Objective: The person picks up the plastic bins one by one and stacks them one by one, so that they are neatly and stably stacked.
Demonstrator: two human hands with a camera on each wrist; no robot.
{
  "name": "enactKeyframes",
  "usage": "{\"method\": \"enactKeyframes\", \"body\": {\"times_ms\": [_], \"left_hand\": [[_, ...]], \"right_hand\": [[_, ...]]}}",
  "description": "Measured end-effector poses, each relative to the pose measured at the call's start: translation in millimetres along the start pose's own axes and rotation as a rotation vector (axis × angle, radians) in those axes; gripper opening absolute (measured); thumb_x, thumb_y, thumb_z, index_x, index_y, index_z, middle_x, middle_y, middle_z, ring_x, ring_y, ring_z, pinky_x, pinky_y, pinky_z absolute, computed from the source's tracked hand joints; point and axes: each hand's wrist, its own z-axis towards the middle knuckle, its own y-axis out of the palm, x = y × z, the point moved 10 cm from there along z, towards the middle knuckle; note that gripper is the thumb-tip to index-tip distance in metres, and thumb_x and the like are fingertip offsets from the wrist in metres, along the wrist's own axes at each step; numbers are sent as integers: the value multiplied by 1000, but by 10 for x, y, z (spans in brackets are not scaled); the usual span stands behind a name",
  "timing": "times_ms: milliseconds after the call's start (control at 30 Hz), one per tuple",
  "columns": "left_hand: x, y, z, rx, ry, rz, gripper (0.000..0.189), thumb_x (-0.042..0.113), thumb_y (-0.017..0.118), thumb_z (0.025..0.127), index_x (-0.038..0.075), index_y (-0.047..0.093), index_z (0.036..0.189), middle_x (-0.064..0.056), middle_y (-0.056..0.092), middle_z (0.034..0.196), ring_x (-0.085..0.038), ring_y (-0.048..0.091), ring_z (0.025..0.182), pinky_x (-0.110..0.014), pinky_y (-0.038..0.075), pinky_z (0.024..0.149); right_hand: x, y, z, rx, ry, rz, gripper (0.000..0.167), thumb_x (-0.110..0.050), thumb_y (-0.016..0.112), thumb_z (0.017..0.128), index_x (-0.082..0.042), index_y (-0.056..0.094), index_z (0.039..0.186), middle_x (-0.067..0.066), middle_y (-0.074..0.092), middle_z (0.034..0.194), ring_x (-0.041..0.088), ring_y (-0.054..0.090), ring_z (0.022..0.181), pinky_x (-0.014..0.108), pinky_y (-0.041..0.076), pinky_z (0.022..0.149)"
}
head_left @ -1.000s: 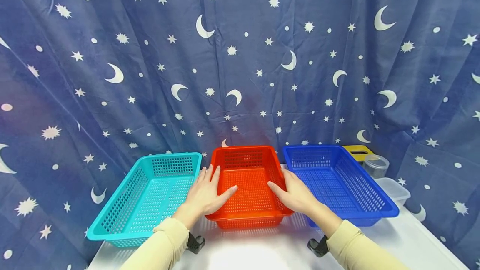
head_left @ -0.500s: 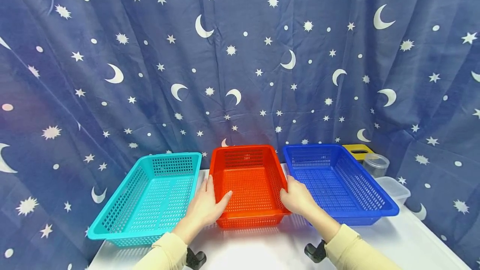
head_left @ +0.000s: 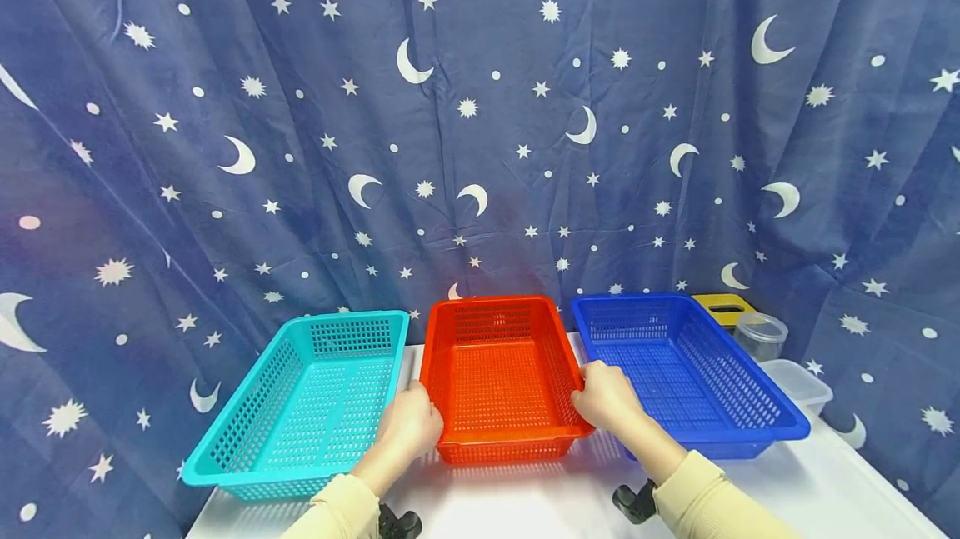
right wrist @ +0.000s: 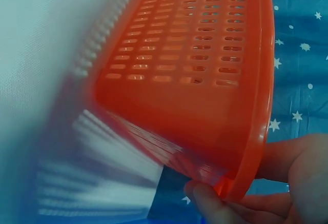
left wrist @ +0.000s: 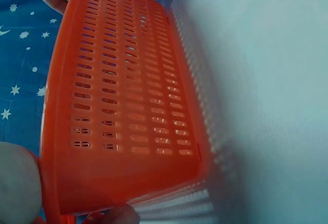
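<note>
An orange-red plastic basket point(head_left: 506, 381) with slotted walls stands in the middle of the head view, nothing inside it. My left hand point(head_left: 412, 421) grips its left rim near the front corner. On the opposite side, my right hand point(head_left: 606, 396) holds the right rim at about the same depth. The left wrist view has the thumb point(left wrist: 18, 185) on the inner side of the rim and fingertips point(left wrist: 120, 215) curled beneath it. In the right wrist view, the fingers point(right wrist: 210, 203) wrap under the basket's rim at the corner.
A turquoise basket point(head_left: 258, 476) stands close on the left, a blue basket point(head_left: 772, 432) close on the right. Behind the blue one are a yellow object point(head_left: 723, 306), a clear lidded jar point(head_left: 761, 335) and a clear tub point(head_left: 798, 385). A patterned curtain point(head_left: 495, 147) hangs behind the white table point(head_left: 510, 506).
Both hands were spread with straight fingers over the red basket's sides; the right closed on the rim first, then the left. The head view has tilted slightly up.
</note>
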Motion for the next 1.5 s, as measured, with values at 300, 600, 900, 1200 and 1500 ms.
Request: {"method": "enactKeyframes", "body": {"times_ms": [300,600,900,1200,1500], "left_hand": [[39,-16,18,-5,29,-70,17,2,62,91,-10,54,100,-18,61,78,-30,62,70,-47,54,63],[116,-175,22,46,91,-80,16,-1,61,89,-11,52,96,-20,60,78,-39,65,75,-51,55,67],[118,-269,-8,70,69,-61,18,4,64,91,-10,57,100,-20,63,86,-41,66,83,-53,56,72],[196,-444,1,178,138,-92,9,1,64,88,-6,61,93,-16,63,78,-40,66,77,-51,55,68],[166,-621,16,239,172,-99,26,1,63,89,-13,63,110,-22,66,86,-44,66,85,-56,56,75]], "right_hand": [[48,-9,3,24,17,16,14,-2,72,75,-1,73,89,6,68,72,22,63,63,40,53,57],[-17,-72,0,62,-12,53,9,-3,71,76,-4,72,85,5,67,72,22,61,62,37,50,53],[-9,-103,-25,60,28,111,25,-6,70,82,0,75,106,9,72,81,22,65,64,35,55,53],[89,-108,-14,67,103,309,47,-6,72,80,12,66,123,20,75,100,29,73,83,45,60,75],[-30,-18,29,0,151,614,47,3,66,82,14,62,127,24,72,104,33,72,87,43,61,75]]}}
